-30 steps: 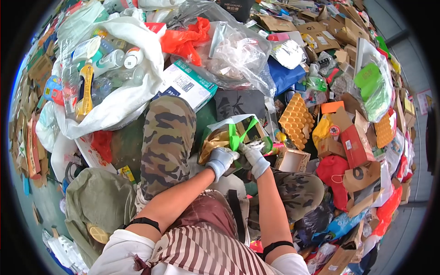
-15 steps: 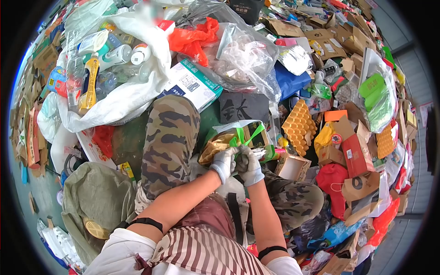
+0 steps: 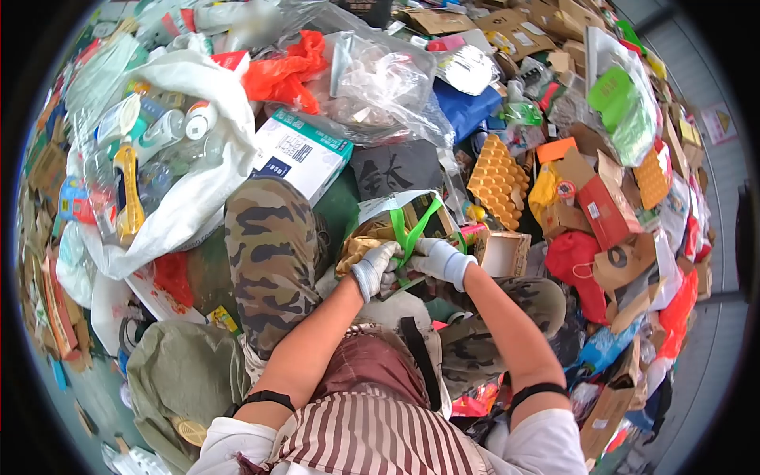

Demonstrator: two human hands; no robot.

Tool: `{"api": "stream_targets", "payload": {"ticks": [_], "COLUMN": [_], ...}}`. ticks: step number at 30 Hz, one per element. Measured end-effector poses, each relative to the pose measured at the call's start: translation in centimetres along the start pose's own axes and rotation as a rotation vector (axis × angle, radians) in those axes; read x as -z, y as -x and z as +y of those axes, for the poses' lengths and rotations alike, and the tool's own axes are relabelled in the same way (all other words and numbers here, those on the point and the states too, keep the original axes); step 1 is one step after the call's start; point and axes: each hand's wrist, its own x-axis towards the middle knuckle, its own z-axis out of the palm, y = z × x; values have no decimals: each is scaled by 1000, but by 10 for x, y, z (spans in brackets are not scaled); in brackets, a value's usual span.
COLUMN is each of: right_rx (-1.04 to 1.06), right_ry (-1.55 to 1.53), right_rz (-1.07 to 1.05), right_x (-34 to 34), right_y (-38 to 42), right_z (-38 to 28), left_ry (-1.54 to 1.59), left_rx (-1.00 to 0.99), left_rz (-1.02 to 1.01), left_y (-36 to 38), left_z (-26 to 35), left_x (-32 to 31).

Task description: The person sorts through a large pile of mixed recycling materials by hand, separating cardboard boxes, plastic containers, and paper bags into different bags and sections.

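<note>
A bag with bright green handles (image 3: 408, 229) lies between my knees, with brown paper packaging (image 3: 358, 247) at its left side. My left hand (image 3: 377, 267), in a pale grey glove, is closed on the bag's near left edge beside the brown paper. On the right, my gloved right hand (image 3: 440, 261) is closed at the bag's near right side, by the lower end of a green handle. Its fingertips are partly hidden. A small open box (image 3: 503, 253) stands just right of that hand.
A white sack of bottles (image 3: 178, 218) lies at the left. Behind my hands are a white and teal box (image 3: 305, 154) and a dark slab (image 3: 397, 169). An orange egg tray (image 3: 499, 180) and piled cardboard (image 3: 606, 207) are at the right.
My hands have moved apart, the left one slightly left and the right one to the right. The bag now spreads wider between them. The whole view has shifted with the head.
</note>
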Motion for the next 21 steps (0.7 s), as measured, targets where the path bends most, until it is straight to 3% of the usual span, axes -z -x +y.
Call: {"api": "stream_targets", "payload": {"ticks": [2, 3, 6, 8, 10, 12, 13, 16, 20, 21], "right_rx": [327, 184, 105, 36, 213, 339, 59, -100, -44, 47], "right_ry": [973, 1017, 1226, 1054, 796, 185, -58, -322, -444, -606], "right_rz": [264, 240, 338, 423, 503, 383, 202, 184, 146, 132], "right_x": [0, -1, 5, 20, 23, 8, 4, -8, -22, -25], "right_y": [2, 12, 12, 13, 8, 0, -6, -12, -5, 0], "right_z": [-11, -26, -33, -31, -9, 8, 8, 8, 6, 2], "left_ry": [75, 116, 137, 155, 25, 28, 95, 139, 167, 164], "left_rx": [-78, -93, -175, -212, -198, -160, -143, -92, -36, -22], "left_rz": [-9, 23, 56, 77, 154, 127, 117, 100, 24, -18], "left_y": [-4, -5, -5, -4, -5, -14, -8, -3, -1, -2], "left_z": [-2, 0, 0, -1, 1, -6, -7, -1, 0, 1], "left_x": [0, -2, -3, -2, -2, 2, -1, 1, 6, 7]}}
